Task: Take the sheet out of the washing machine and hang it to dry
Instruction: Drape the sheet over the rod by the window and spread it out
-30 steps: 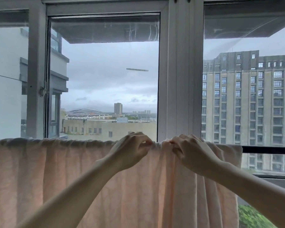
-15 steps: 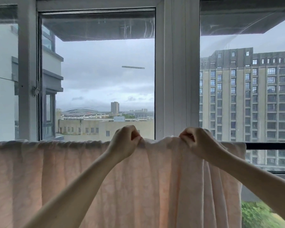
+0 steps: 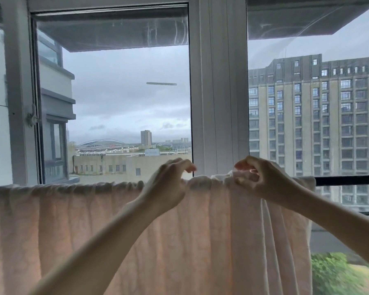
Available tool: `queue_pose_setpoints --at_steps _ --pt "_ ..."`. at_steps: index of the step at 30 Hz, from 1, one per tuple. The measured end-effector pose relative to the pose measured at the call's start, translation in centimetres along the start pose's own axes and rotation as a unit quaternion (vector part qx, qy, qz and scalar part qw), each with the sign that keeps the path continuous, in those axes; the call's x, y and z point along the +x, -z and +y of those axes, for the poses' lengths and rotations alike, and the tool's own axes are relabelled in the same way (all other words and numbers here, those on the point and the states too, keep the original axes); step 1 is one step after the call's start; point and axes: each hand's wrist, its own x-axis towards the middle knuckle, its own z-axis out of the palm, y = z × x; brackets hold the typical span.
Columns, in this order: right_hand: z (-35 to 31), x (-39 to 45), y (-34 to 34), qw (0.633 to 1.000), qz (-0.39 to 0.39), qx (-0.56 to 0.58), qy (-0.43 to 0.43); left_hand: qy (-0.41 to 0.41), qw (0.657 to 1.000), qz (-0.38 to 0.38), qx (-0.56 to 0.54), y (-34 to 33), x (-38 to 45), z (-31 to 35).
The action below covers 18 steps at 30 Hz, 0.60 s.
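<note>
I see the pale pink sheet (image 3: 115,231) draped over a dark rail (image 3: 347,181) in front of the window frame (image 3: 218,92), hanging in folds. My right hand (image 3: 262,179) pinches a bunched bit of its top edge, grip narrow on the cloth. My left hand (image 3: 168,184) sits at the top edge with fingers curled; whether its grip holds fabric I cannot tell.

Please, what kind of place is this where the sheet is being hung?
Probably an enclosed balcony or window nook high up in an apartment block: the pink sheet hangs over a dark rail before large windows, with a tall building and distant rooftops outside.
</note>
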Motion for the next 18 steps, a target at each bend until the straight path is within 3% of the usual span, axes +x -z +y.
queue_pose_setpoints --at_steps 4,8,13,18 --pt "0.9 -0.8 1.0 0.999 -0.038 -0.022 0.027 -0.005 0.996 -0.046 -0.077 -2.7 1.3 3.2" --pt "2.8 -1.3 2.0 0.999 -0.042 0.001 0.033 0.067 0.992 -0.033 -0.100 -4.2 2.2 3.8" --pt "3.7 -1.2 1.9 0.994 -0.008 -0.090 0.057 0.120 0.984 -0.025 -0.127 -4.3 3.1 4.6" --pt "4.1 0.2 1.9 0.999 0.008 0.026 0.024 0.159 0.976 -0.010 -0.150 -4.4 3.1 5.1"
